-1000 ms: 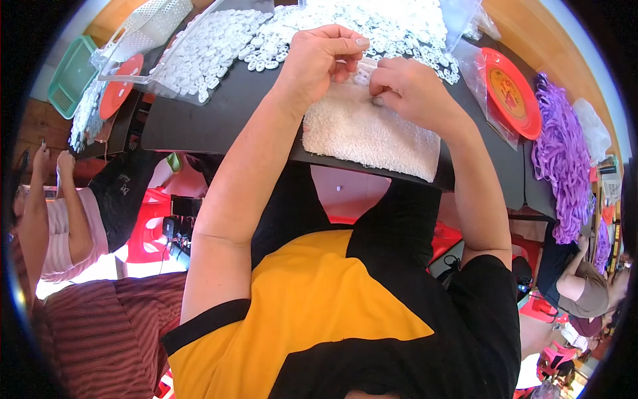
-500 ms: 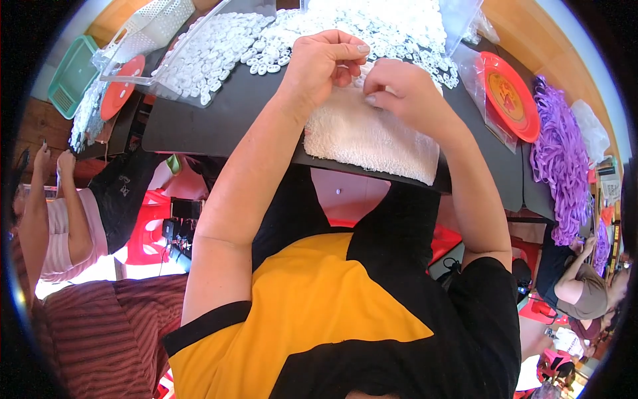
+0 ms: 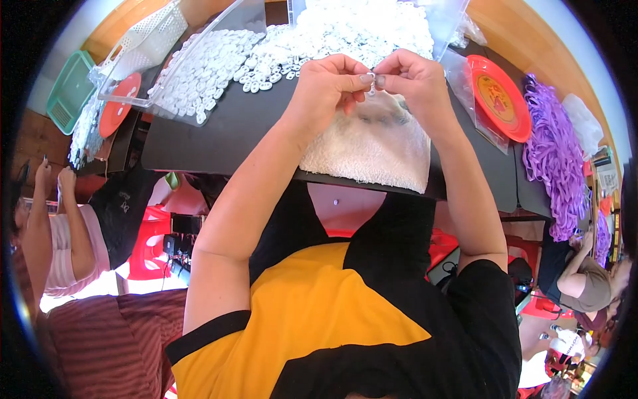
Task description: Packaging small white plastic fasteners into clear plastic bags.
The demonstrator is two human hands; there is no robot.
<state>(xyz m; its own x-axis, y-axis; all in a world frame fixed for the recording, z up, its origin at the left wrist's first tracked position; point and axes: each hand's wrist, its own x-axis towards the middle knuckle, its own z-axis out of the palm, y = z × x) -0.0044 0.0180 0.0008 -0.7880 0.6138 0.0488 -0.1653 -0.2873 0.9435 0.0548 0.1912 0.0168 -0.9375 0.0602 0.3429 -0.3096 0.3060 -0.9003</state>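
Observation:
My left hand [image 3: 333, 85] and my right hand [image 3: 416, 81] meet above a cream towel [image 3: 365, 159] on the black table. Thumb and forefinger of each are pinched together on a small whitish piece [image 3: 372, 84], partly covered by the fingertips; its exact kind is too small to tell. Just beyond the hands spreads a heap of small white oval pieces with holes [image 3: 345, 33]. More of the same ovals lie in a clear plastic tray [image 3: 143, 102] to the left.
On the right are a red plate [image 3: 500, 98] and a bundle of purple straps [image 3: 555, 156]. A white basket [image 3: 149, 40], a green basket [image 3: 70, 93] and a red dish [image 3: 119, 106] stand at the left. Other people sit at both sides.
My right hand has risen from over the towel, its fingers now meeting those of my left hand. The left hand has tipped lower, and a small whitish piece shows between them.

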